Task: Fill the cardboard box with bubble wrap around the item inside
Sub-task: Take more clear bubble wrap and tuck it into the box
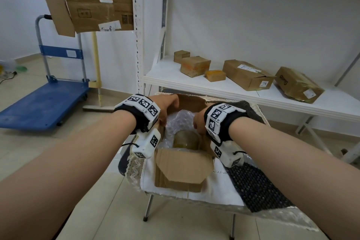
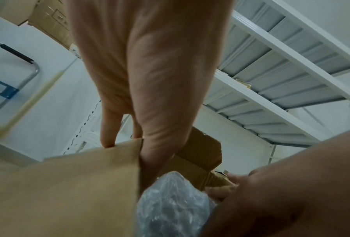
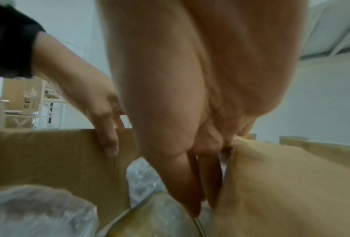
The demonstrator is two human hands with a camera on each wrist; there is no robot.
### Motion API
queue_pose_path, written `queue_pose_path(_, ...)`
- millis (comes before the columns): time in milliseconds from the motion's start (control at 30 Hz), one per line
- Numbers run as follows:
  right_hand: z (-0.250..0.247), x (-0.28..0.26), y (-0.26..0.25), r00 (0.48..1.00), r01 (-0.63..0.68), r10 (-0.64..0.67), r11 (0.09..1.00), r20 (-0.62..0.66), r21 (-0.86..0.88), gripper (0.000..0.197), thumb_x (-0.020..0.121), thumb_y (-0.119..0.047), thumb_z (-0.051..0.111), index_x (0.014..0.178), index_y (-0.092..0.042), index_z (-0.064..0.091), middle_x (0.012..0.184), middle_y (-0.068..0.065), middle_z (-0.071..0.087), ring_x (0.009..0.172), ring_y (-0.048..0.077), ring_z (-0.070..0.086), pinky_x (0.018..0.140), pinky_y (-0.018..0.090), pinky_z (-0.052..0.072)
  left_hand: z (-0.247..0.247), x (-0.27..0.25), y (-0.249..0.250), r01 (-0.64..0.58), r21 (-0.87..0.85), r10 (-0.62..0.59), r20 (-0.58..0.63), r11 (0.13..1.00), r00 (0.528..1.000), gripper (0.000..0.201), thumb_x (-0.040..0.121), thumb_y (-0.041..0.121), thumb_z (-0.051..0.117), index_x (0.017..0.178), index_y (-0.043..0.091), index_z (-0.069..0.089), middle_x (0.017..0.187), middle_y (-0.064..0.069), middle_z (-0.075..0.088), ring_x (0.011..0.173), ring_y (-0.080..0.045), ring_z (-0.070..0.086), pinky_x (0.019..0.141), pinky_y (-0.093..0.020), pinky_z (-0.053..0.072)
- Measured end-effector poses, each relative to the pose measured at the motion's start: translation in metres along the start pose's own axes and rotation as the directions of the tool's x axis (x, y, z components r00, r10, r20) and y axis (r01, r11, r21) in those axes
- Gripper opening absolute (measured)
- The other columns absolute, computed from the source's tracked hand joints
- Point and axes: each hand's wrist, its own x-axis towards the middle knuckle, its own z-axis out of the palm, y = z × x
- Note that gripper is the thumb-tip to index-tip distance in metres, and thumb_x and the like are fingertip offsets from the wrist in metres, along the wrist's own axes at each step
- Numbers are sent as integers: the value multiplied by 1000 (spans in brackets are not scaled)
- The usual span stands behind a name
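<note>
Cardboard box (image 1: pixel 182 171) sits open on a small table (image 1: pixel 218 193) at six o'clock in the head view, its near flap folded outward. Inside, a yellowish glass jar (image 1: pixel 186 139) stands with clear bubble wrap (image 1: pixel 179 121) bunched from its nine o'clock side round to twelve o'clock. The left hand (image 1: pixel 165 108) grips the box's left wall, thumb inside, fingers outside. The right hand (image 1: pixel 198 122) reaches down with straight fingers (image 3: pixel 190 184) between the jar and the right wall, grasping nothing visible. A dark bubble sheet (image 1: pixel 257 187) lies on the table at four o'clock of the box.
</note>
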Motion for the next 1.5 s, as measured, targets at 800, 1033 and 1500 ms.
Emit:
queue_pose_path(800,12,-30,9,989,100,-73,971,-129,218,64,98,-34,51,153,-11,30,152,13,42,134,29,46,106,35,44,26,8,10,67,464,-156,156,883,975,45,90,28,60,132,13,53,129,-6,59,101,-26,64,89,-39,55)
queue_pose_path(1033,13,-25,6,995,57,-37,976,-97,211,59,96,-22,50,150,-3,35,139,17,56,113,22,62,86,33,53,30,11,8,17,513,-130,185,858,974,47,92,29,55,137,21,49,147,3,44,108,-29,61,94,-44,53)
queue_pose_path(1500,16,2,5,986,130,-119,987,-114,94,59,80,-40,56,134,-17,58,147,13,45,136,35,41,110,49,37,28,12,12,-24,574,-125,220,819,967,58,98,21,51,153,33,35,149,-4,46,141,-32,30,110,-45,39)
